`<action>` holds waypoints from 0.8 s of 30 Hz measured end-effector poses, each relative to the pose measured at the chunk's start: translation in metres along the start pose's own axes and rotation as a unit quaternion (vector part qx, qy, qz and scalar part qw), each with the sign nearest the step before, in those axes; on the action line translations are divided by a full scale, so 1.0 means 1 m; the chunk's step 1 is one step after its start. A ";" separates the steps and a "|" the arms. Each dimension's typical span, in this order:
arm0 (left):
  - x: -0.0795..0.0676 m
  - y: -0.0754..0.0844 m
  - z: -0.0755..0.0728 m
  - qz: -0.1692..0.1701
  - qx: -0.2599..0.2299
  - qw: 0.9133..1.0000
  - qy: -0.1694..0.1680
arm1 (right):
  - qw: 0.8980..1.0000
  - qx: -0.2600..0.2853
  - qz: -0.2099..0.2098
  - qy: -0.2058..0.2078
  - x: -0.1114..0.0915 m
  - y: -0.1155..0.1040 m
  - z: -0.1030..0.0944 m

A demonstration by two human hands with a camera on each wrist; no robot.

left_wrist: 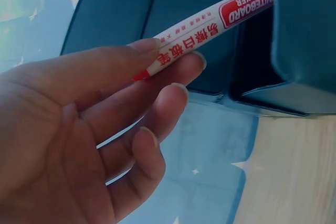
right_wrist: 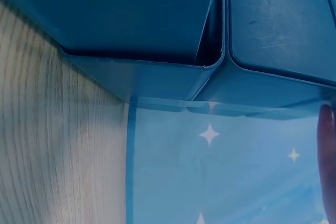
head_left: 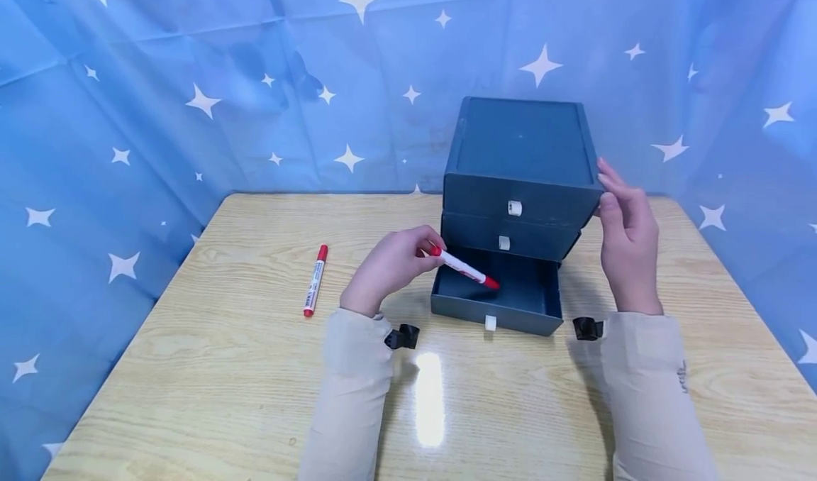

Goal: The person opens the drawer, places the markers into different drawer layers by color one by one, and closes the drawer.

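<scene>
Between thumb and fingers, my left hand pinches a white whiteboard marker with red ends. The marker slants down to the right, its far red tip over the bottom drawer, which is pulled out of a dark blue drawer cabinet. Up close in the left wrist view, red lettering shows on the marker, and the other fingers curl loosely below it. My right hand rests against the cabinet's right side near its top front corner, fingers extended. One finger shows at the right wrist view's edge.
A second red-and-white marker lies on the wooden table, left of my left hand. The two upper drawers, with small white pull tabs, are closed. Behind the table hangs a blue star-patterned cloth.
</scene>
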State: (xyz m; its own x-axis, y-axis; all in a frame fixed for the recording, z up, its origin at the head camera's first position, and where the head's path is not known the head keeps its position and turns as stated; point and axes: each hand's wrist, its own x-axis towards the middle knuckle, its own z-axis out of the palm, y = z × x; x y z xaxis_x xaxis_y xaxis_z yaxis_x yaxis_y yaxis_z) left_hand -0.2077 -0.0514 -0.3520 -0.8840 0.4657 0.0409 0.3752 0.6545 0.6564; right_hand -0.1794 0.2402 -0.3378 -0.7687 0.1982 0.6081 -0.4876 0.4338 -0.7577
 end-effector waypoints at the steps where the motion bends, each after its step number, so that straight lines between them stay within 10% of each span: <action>1: 0.001 0.000 0.001 0.001 0.006 1.000 -0.002 | 1.000 0.000 -0.001 -0.001 0.000 0.000 0.000; 24: 0.011 0.003 0.019 -0.041 0.060 0.995 -0.067 | 1.000 -0.016 0.001 0.001 0.001 0.000 0.000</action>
State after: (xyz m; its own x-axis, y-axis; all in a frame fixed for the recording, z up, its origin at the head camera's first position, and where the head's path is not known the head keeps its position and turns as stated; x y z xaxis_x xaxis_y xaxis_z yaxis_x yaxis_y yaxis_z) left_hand -0.2110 -0.0327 -0.3640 -0.8712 0.4771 -0.1158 0.3405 0.7571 0.5576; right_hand -0.1803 0.2408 -0.3376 -0.7690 0.2013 0.6068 -0.4720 0.4612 -0.7513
